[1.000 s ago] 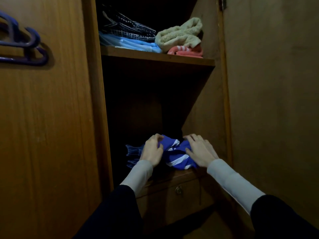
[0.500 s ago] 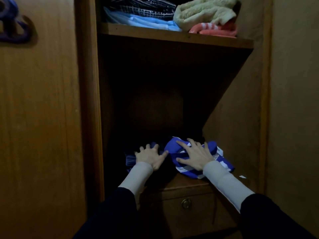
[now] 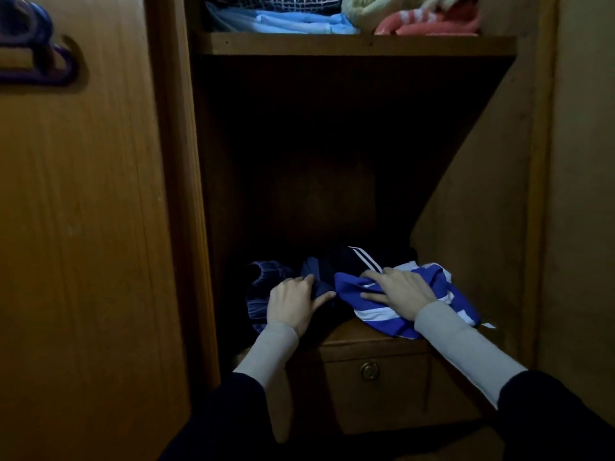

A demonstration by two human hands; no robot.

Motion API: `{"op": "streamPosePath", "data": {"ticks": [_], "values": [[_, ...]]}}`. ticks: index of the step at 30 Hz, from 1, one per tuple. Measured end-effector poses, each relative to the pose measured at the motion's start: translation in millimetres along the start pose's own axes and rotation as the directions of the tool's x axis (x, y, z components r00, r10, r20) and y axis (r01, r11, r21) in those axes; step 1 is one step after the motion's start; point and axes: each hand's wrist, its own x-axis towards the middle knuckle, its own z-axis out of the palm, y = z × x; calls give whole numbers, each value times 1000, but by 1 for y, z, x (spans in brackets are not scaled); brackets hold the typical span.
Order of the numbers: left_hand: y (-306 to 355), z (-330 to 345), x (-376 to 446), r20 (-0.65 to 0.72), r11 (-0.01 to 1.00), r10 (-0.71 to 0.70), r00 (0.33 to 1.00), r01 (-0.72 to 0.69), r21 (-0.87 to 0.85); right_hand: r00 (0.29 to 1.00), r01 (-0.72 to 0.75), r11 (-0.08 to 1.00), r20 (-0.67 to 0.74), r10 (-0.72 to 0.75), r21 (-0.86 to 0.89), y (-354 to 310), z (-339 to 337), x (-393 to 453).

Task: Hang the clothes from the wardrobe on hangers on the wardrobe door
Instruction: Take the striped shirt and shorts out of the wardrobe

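Head view: right hand (image 3: 401, 289) fingers spread flat on blue striped garment (image 3: 376, 309); left hand (image 3: 293, 302) fingers pinch dark garment (image 3: 321, 281) beside it.

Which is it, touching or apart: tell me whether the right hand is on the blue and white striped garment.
Touching. The head view shows the right hand lying on the blue and white striped garment, its fingers spread over the bunched cloth with no gap.
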Motion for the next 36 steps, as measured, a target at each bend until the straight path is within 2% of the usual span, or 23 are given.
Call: {"op": "streamPosePath", "data": {"ticks": [4, 7, 12, 14, 17, 19, 21, 25, 27, 30, 36], "values": [[-3, -11, -9, -43, 1000, -1, 999, 0, -22, 997, 46, 989, 50, -54, 141, 5, -16, -12], [-2, -20, -18, -69, 1000, 2, 998, -2, -4, 996, 55, 990, 58, -63, 128, 5, -23, -22], [9, -26, -24, -95, 993, 74, 993, -65, 100, 991, -66, 986, 127, 47, 150, -1, -23, -26], [9, -23, -21, -54, 991, 66, 996, -59, 119, 988, -135, 984, 96, 124, 119, -1, -17, -22], [9, -7, -21, 46, 999, 26, 999, -27, 27, 952, -299, 921, 140, 272, 249, 0, -12, -23], [12, 3, -23, 83, 998, 22, 996, -17, -54, 945, -305, 908, 208, 251, 286, 0, -7, -28], [13, 9, -23, 105, 996, 18, 994, -8, -93, 956, -262, 919, 211, 205, 294, -2, -1, -36], [11, 7, -21, 90, 999, -7, 996, 11, -44, 988, -120, 989, 108, 111, 81, -9, 15, -51], [11, 6, -22, 84, 1000, 5, 996, -5, -8, 995, -87, 995, 58, 84, 52, -8, 18, -53], [9, 6, -21, 122, 1000, 21, 992, -23, 13, 995, -95, 988, 0, 95, 123, -2, 21, -52], [10, 7, -20, 142, 998, 69, 987, -68, -10, 955, -216, 911, -118, 271, 352, -14, 23, -48]]}}
